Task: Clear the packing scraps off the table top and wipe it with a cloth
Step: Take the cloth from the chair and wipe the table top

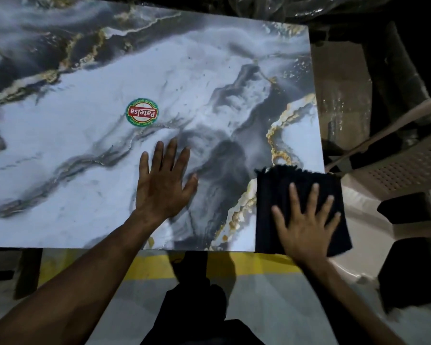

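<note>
Wiping is the step in hand, as we judge it: our right hand [306,220] lies flat on a folded dark cloth [301,195] with fingers straight and spread, gripping nothing, just pressing the cloth down. The cloth sits at the near right corner of the marbled table top [85,170], with its right and near edges reaching just over the table's edges. Our left hand [164,183] rests palm down on the bare surface near the middle of the near edge, fingers extended and apart, holding nothing; it seems to be steadying us or the table.

We see no packing scraps on the visible part of the top, so clearing looks done, though the far left runs out of view. A round red and green sticker [142,113] is stuck to the surface beyond the left hand. A beige plastic chair [396,170] stands just beside the table's right edge.

To wipe well, we should keep the palm's weight even over the cloth so it stays folded, sweep in long overlapping passes from this corner leftward, and lift the left hand out of the path as the cloth arrives. Small dark specks show near the centre and deserve a firm pass.
</note>
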The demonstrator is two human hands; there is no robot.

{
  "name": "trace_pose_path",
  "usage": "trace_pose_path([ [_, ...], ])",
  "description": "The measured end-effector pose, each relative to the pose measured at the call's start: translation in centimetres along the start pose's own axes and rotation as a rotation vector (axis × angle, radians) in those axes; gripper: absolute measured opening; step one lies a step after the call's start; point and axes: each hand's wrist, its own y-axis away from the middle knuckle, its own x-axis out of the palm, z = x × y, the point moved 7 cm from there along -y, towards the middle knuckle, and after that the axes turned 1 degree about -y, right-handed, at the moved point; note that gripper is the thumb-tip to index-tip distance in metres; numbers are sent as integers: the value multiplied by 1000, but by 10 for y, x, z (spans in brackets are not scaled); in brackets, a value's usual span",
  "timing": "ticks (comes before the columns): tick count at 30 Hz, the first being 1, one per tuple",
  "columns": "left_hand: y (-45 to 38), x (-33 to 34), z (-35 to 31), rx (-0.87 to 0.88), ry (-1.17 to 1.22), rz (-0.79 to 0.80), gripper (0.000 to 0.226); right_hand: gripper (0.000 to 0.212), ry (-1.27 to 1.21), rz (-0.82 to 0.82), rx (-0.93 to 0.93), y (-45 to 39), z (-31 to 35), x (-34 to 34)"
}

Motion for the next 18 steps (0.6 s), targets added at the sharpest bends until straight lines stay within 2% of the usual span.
trace_pose_path([
  [3,-2,-2,3,8,0,-5,67,77,-55,-14,60,-48,22,-11],
  [5,0,-4,4,10,0,-9,65,75,-53,-36,-21,-60,66,-12],
  [8,4,-12,8,-42,64,-47,59,74,-35,-100,-263,-22,124,-4],
  [11,21,-24,18,-56,79,-80,57,72,-22,-56,-375,35,107,14],
  [15,58,-30,41,-83,35,-56,63,79,17,-41,-178,24,27,8],
  [18,77,-22,56,-174,24,-5,66,90,-35,23,-40,-20,17,-4],
])
